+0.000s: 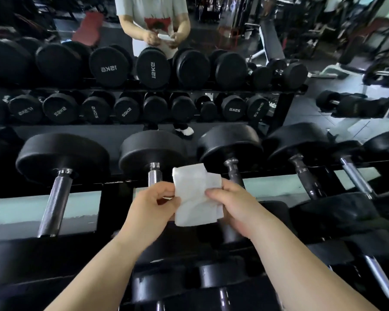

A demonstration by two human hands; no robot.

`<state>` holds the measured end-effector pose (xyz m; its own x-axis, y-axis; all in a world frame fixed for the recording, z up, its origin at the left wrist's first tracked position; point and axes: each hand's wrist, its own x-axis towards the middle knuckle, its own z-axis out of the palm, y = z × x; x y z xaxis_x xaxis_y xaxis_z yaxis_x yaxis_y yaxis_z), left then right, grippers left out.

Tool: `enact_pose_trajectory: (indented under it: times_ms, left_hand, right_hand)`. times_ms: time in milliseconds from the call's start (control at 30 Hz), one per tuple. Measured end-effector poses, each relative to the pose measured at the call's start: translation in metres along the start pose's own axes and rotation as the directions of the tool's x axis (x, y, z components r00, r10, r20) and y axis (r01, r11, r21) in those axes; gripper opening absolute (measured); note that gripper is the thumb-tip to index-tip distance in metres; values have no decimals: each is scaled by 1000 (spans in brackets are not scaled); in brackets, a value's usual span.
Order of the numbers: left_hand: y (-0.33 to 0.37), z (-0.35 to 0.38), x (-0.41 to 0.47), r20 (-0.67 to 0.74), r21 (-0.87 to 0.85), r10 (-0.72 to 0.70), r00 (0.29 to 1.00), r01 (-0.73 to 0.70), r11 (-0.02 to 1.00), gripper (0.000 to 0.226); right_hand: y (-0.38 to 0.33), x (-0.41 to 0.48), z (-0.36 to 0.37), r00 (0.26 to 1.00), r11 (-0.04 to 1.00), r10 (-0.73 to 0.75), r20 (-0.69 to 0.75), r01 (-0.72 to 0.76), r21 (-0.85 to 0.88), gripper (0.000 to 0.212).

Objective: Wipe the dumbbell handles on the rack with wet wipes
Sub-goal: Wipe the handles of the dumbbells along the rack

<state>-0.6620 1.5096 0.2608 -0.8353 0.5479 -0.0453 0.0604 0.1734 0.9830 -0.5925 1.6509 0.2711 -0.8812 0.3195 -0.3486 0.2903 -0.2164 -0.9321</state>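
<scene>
While the wet wipe (197, 196) is held up over the rack (88, 182), its left edge is pinched by the left hand (154, 205) and its right edge by the right hand (234, 207). A chrome dumbbell handle (154, 176) is seen at 10 o'clock from the wipe, and a dark handle (233, 173) at 2 o'clock.

Centre handle (154, 177): lower part behind left hand (153, 209), wet wipe (195, 198)
Reflected person (154, 21): head cut off, top edge
Machines (357, 30), upper right: blurred

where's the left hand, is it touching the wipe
Touching. The head view shows the left hand pinching the left edge of the wipe; the right hand pinches its right edge.
</scene>
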Motion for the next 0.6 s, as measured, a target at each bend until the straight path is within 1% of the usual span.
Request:
enact_pose_trajectory:
  times_ms: [67, 133, 267, 300, 333, 400, 433, 533, 600]
  left_hand:
    - [5, 19, -1, -33, 15, 41, 999, -41, 999, 31]
    - [4, 41, -4, -42, 63, 60, 997, -57, 996, 31]
    - [-1, 95, -12, -2, 125, 13, 1000, -13, 992, 27]
    - [-3, 110, -14, -36, 161, 34, 999, -27, 987, 26]
    - [-5, 124, -15, -101, 194, 78, 992, -58, 979, 26]
    - [-6, 146, -17, -267, 220, 161, 950, -103, 970, 29]
    - [-7, 154, -16, -312, 234, 182, 932, -110, 966, 31]
    - [-12, 167, -11, -318, 380, 262, 911, -131, 916, 28]
    - [-15, 166, -5, -307, 426, 258, 916, -110, 898, 20]
  right_hand:
    - [-6, -3, -19, 998, 997, -46, -42, 43, -66, 27]
    - [-16, -9, -44, 995, 982, -61, -78, 46, -181, 26]
    - [-40, -12, -107, 986, 927, -91, -142, 32, -375, 20]
    - [-42, -8, -122, 981, 911, -95, -166, 18, -412, 18]
    - [-41, -2, -135, 976, 896, -97, -193, 1, -444, 16]
    - [-34, 12, -149, 969, 857, -83, -232, -49, -514, 19]
    - [-28, 18, -153, 969, 839, -68, -236, -72, -539, 22]
    - [-14, 34, -156, 974, 839, -66, -218, -64, -540, 19]
    - [-15, 44, -156, 965, 844, -118, -234, -27, -536, 15]
